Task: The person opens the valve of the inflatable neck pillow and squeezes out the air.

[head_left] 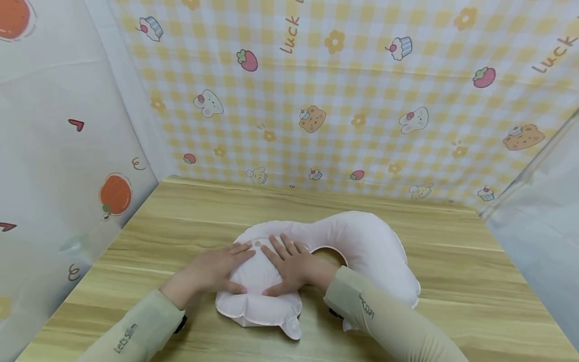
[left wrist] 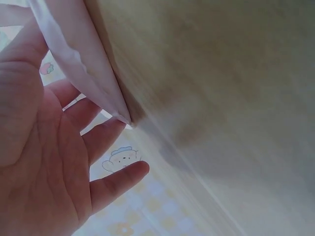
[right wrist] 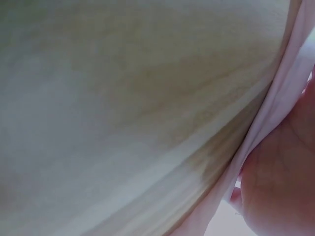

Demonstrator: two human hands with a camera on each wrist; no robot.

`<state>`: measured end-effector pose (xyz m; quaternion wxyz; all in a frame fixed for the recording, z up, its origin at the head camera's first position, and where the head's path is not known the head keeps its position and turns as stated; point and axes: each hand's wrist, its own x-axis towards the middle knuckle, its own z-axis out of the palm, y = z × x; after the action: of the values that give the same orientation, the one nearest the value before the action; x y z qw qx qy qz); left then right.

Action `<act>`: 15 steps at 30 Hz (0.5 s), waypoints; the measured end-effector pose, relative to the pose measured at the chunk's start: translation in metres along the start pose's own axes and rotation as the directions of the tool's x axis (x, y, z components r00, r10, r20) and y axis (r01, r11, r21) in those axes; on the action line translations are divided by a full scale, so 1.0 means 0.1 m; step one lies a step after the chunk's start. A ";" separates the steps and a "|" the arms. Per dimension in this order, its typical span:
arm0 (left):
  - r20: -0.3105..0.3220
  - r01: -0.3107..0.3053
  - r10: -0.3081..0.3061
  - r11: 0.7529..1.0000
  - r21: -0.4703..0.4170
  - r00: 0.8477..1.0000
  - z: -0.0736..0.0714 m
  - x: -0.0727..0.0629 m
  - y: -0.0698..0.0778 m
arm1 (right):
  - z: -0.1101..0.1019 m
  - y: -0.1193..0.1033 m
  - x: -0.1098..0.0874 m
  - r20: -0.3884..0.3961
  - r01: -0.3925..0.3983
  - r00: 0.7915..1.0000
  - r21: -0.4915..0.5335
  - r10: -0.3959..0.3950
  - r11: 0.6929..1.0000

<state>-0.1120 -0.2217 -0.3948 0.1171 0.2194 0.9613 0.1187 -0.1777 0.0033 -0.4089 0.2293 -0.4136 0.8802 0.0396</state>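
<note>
Fingers (head_left: 271, 256) of the left hand (head_left: 212, 271) and the right hand (head_left: 296, 269) lie spread on the pale pink puffy pillow (head_left: 366, 244), perhaps to press it steady against the table (head_left: 461, 271).

The inflatable neck pillow (head_left: 375, 246) lay on the table (head_left: 181, 221), in front of the backdrop cloth (head_left: 362, 75). On its left lobe, the left hand (head_left: 213, 269) rested at the outer side, and the right hand (head_left: 293, 266) rested nearer the inner side.
</note>
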 end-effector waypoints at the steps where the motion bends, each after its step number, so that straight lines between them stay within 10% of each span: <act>1: 0.001 -0.004 0.004 1.000 -0.002 1.000 0.00 0.00 -0.01 | 0.00 0.00 0.00 0.002 0.000 1.000 0.000 0.000 1.000; 15: 0.011 0.009 -0.008 0.995 -0.095 1.000 -0.09 -0.02 -0.11 | -0.12 0.20 0.00 -0.084 0.043 0.996 0.154 -0.030 0.987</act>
<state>-0.1171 -0.2335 -0.3890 0.1332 0.2103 0.9548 0.1625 -0.1969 0.0127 -0.4010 0.2254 -0.4118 0.8815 -0.0503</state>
